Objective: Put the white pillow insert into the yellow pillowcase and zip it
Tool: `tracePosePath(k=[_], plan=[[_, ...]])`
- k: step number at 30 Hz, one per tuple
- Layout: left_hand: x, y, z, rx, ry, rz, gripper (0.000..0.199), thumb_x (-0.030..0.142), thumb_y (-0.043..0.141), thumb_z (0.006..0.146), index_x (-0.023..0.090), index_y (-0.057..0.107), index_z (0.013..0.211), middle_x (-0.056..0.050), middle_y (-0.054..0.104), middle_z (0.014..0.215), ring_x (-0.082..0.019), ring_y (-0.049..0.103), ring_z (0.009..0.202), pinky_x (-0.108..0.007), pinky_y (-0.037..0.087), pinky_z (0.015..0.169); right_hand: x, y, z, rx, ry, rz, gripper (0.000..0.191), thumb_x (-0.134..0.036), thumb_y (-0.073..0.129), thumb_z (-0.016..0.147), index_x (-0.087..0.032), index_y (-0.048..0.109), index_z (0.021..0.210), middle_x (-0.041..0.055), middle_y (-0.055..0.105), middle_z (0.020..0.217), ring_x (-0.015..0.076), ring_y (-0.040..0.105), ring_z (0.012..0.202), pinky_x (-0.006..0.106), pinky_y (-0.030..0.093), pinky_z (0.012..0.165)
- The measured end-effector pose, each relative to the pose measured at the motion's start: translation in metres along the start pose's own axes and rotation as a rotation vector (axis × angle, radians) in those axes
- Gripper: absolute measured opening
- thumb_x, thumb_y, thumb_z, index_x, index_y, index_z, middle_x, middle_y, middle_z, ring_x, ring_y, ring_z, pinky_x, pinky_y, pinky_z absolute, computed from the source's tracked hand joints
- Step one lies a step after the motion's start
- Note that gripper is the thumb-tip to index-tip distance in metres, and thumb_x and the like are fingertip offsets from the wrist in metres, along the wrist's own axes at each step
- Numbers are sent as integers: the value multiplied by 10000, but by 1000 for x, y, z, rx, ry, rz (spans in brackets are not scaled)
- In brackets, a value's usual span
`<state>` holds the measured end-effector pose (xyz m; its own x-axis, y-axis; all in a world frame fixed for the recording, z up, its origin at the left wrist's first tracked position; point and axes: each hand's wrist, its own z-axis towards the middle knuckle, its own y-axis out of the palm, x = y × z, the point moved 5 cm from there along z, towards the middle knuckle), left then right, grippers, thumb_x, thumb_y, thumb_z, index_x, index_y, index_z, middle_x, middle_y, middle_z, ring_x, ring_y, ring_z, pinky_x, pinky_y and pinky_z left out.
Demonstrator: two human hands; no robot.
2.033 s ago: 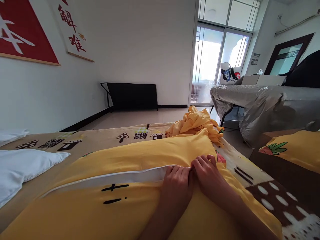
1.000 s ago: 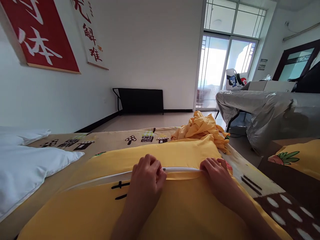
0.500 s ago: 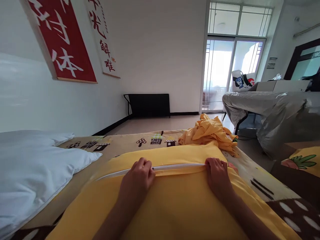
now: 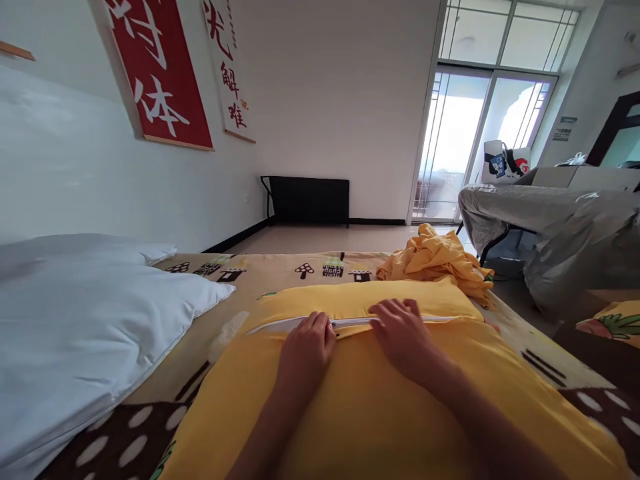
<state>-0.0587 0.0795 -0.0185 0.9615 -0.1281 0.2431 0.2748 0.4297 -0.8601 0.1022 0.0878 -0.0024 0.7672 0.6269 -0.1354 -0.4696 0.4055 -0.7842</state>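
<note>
A plump yellow cushion cover (image 4: 360, 413) lies in front of me, with a white zipper (image 4: 443, 319) running across its far part. The zipper gapes at its left end, where white shows inside. My left hand (image 4: 307, 343) is closed on the zipper beside its slider, its fingers pressed together. Just to the right, my right hand (image 4: 403, 337) hovers at or rests on the zipper line, fingers bent and slightly apart. Whether its fingertips touch the cloth is unclear.
White pillows (image 4: 125, 320) lie at the left on a patterned blanket (image 4: 280, 267). Crumpled yellow fabric (image 4: 433, 260) sits beyond the cover. At right are a plastic-draped table (image 4: 545, 200) and a box with yellow fabric (image 4: 613, 320). A black folded panel (image 4: 310, 200) leans against the far wall.
My right hand has let go of the zipper's right end and moved left, close to my left hand. My left hand stays by the slider. The view has shifted slightly.
</note>
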Motion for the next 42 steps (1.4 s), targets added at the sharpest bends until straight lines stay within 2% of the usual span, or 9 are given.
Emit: tracePosePath(k=[2, 5, 9, 16, 22, 28, 32, 38, 42], plan=[[-2, -2, -3, 1, -13, -43, 225, 205, 309, 898, 189, 466, 737, -39, 580, 795, -167, 533, 723, -275, 328, 599, -34, 18, 17, -117, -34, 17, 122, -148, 470, 875, -197, 581, 869, 37, 640, 909, 178, 556, 900, 356, 300, 844], [-5, -6, -8, 7, -14, -99, 207, 229, 323, 886, 199, 452, 727, -33, 568, 760, -173, 531, 698, -276, 315, 572, -53, 39, 24, -93, -34, 66, 104, -140, 496, 871, -192, 583, 895, 50, 624, 954, 182, 536, 928, 346, 330, 864], [-4, -9, -11, 30, 30, -144, 176, 221, 342, 859, 205, 412, 699, -22, 548, 723, -166, 515, 668, -270, 328, 579, -45, 51, 12, -30, -81, 140, 133, -166, 468, 908, -184, 590, 959, 68, 603, 985, 182, 507, 940, 300, 385, 827], [1, -15, -13, 108, 62, -145, 203, 229, 328, 857, 204, 386, 664, -11, 520, 672, -149, 471, 610, -261, 299, 550, -39, 50, 8, 59, -16, 157, 137, -144, 477, 889, -189, 566, 794, 38, 578, 801, 172, 477, 772, 284, 363, 696], [-20, -31, -11, 88, -77, -265, 203, 293, 388, 830, 194, 423, 657, 21, 498, 604, -121, 435, 556, -243, 318, 557, -33, 51, 12, 193, -25, 393, 213, -179, 363, 926, -188, 536, 802, 45, 559, 786, 154, 488, 756, 260, 376, 686], [-40, -48, -14, -108, -96, -272, 262, 372, 390, 808, 190, 425, 623, 32, 459, 557, -116, 419, 542, -244, 307, 543, -30, 44, 14, 15, -24, 411, 124, -293, 551, 866, -204, 552, 779, -6, 614, 777, 120, 540, 708, 233, 349, 627], [-49, -59, -21, -198, -100, -184, 296, 403, 361, 804, 192, 415, 603, 29, 453, 556, -120, 405, 539, -249, 280, 533, -36, 41, 10, -78, -21, 350, 139, -351, 645, 810, -236, 598, 873, -19, 670, 843, 134, 592, 758, 242, 344, 633], [-59, -65, -26, -282, -150, -67, 298, 418, 336, 778, 195, 437, 606, 30, 455, 563, -127, 407, 562, -260, 274, 585, -40, 38, 8, -91, -51, 346, 125, -355, 621, 835, -282, 646, 933, -28, 694, 877, 143, 615, 817, 247, 354, 659], [-72, -68, -27, -304, -267, -27, 246, 367, 358, 744, 193, 445, 594, 33, 464, 566, -130, 421, 575, -264, 256, 597, -42, 37, 7, -63, -66, 334, 110, -352, 607, 846, -277, 662, 903, -27, 685, 807, 135, 600, 772, 248, 340, 633]])
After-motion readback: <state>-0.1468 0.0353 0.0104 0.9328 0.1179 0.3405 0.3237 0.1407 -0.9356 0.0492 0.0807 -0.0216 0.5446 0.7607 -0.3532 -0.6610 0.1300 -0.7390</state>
